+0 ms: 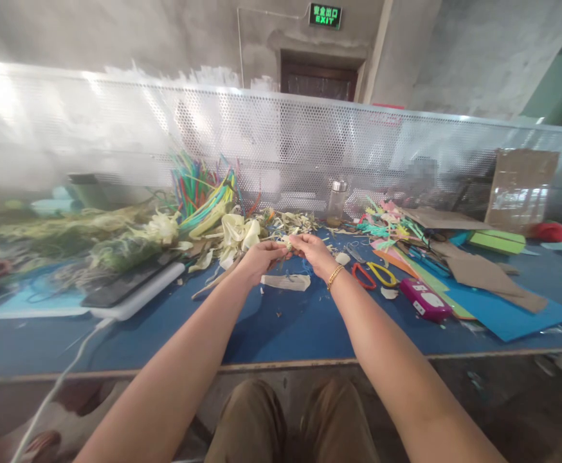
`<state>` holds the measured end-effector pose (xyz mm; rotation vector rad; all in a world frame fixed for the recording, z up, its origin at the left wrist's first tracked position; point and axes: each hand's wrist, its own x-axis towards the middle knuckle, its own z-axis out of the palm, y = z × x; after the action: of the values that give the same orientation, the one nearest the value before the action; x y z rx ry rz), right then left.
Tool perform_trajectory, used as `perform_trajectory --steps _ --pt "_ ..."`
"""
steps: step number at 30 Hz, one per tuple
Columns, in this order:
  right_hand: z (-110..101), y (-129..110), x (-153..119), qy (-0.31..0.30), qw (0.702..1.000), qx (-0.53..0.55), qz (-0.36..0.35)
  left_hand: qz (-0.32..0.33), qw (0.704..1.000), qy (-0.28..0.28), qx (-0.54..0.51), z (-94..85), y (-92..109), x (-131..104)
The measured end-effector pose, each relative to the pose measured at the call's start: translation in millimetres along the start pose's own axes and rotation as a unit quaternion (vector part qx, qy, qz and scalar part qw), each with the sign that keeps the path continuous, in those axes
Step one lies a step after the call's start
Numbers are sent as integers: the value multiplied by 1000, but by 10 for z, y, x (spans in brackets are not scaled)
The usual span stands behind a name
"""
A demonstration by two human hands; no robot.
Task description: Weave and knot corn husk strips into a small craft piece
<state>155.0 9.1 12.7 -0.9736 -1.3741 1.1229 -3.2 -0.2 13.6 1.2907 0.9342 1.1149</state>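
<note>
My left hand [263, 257] and my right hand [312, 252] meet above the blue table [281, 328]. Between their pinched fingertips is a small pale piece [289, 245], too small to make out well; both hands are closed on it. A pale flat strip [287, 282] lies on the table just below my hands. Cream-coloured husk pieces [239, 233] are heaped behind my left hand. To the right of my right wrist lie scissors with red handles [363, 276] and yellow handles [382, 274].
A bottle [337, 202] stands near the perforated metal screen [310, 141]. On the left are coloured stems [199, 186], fibres and a white device with a cable [139, 296]. A purple box [426, 299], blue paper [507, 315] and cardboard lie right.
</note>
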Motion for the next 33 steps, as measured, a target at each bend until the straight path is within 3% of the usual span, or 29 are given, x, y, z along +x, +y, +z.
perform_trajectory --steps 7,12,19,23,27,33 --pt "66 -38 -56 -13 999 31 31 -17 999 0 -31 -3 8 8" --pt "47 -28 -29 17 998 46 40 -35 999 5 -38 -3 46 -23" --pt "34 -27 -23 19 999 34 22 -36 998 -5 45 -19 45 -29" --pt "43 -44 -41 25 998 21 46 -17 998 41 35 -20 51 -16" --pt "43 -30 -49 -15 998 -26 48 -4 996 88 23 -61 49 15" --pt "39 32 -23 -55 997 -55 -16 -4 995 90 45 -73 43 22"
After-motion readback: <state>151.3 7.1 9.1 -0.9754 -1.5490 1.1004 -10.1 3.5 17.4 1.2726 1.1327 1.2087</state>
